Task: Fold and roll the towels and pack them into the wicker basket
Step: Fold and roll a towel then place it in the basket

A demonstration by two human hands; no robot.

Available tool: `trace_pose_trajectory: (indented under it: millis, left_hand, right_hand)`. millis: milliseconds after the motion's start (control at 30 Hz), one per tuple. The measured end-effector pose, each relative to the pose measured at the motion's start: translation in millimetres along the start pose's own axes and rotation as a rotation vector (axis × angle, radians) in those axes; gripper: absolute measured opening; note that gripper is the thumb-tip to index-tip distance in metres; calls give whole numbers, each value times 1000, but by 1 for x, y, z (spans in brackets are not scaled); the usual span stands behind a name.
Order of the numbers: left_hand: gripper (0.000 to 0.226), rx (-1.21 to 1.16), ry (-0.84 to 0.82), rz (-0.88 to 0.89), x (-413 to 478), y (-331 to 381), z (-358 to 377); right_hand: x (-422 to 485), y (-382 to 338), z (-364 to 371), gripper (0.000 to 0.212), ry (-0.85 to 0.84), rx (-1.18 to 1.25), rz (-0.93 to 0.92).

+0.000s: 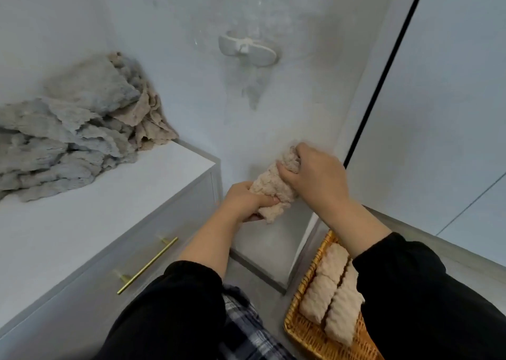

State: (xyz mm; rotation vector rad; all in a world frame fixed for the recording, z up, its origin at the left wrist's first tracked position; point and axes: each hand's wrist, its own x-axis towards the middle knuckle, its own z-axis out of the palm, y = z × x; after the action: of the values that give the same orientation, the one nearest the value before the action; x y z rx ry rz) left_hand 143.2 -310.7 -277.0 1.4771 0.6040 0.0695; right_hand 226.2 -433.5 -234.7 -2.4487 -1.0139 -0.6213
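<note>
A white cabinet (109, 195) is taking up the left side, and on its top a loose pile of towels (68, 129), grey-blue and beige, is lying crumpled against the wall, with its left part cut off by the edge of the view. On the floor at the lower right a wicker basket (304, 337) is standing. Much of it is hidden under the right black sleeve (427, 299) and cut off by the bottom edge, so its full shape is hard to make out. Inside it, at least three rolled beige towels (336, 299) are lying side by side and touching, their long axes running from lower left to upper right along the basket's long side. The towel in work (271, 187) is being held in the air in front of the wall, between the cabinet and the basket and above both. It is a beige, fluffy, bumpy roll, and its long axis is pointing steeply from lower left up to upper right. The right hand (315, 176) is gripping its upper end with curled fingers, which are hiding that end, and the left hand (246, 201) is wrapping its fingers and thumb around the lower part.
</note>
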Motion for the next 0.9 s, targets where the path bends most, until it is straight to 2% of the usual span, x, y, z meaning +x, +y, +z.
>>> trace_pose_trajectory:
  millis: [100,167,267,333,400,533,633,700,767,833,900]
  left_hand:
    - [25,61,-51,-31,1,-4,19]
    - [30,140,-111,-76,3,-10,39]
    - [28,158,-151,-106,6,-26,67]
    - [30,114,-164,-172,10,-41,90]
    - [38,19,-206,-273,14,-59,113]
    - [49,-167,-271,-398,34,-90,146]
    - [51,-217,-303,-421,49,-106,156]
    - [43,-217,-285,-423,60,-117,170]
    - [36,-234,-246,-426,67,-126,183]
    - [37,-250,-209,-429,74,-135,193]
    - [38,-221,-191,-440,81,-144,198]
  right_hand:
    - [-22,20,-4,34,158,-34,-140]
    - [-39,41,-6,33,218,-23,-166]
    - [-65,74,2,37,229,22,-78]
    - [-73,94,10,40,141,67,103]
    - [-77,113,17,42,-36,160,347]
    - [-81,166,27,51,-269,513,827]
    - [-94,198,35,51,-386,633,1047]
    - [-107,215,47,54,-356,891,1267]
    - [-124,228,63,58,-227,1367,1458]
    - [-143,236,78,64,-47,1813,1539]
    - [-158,237,89,72,0,1973,1557]
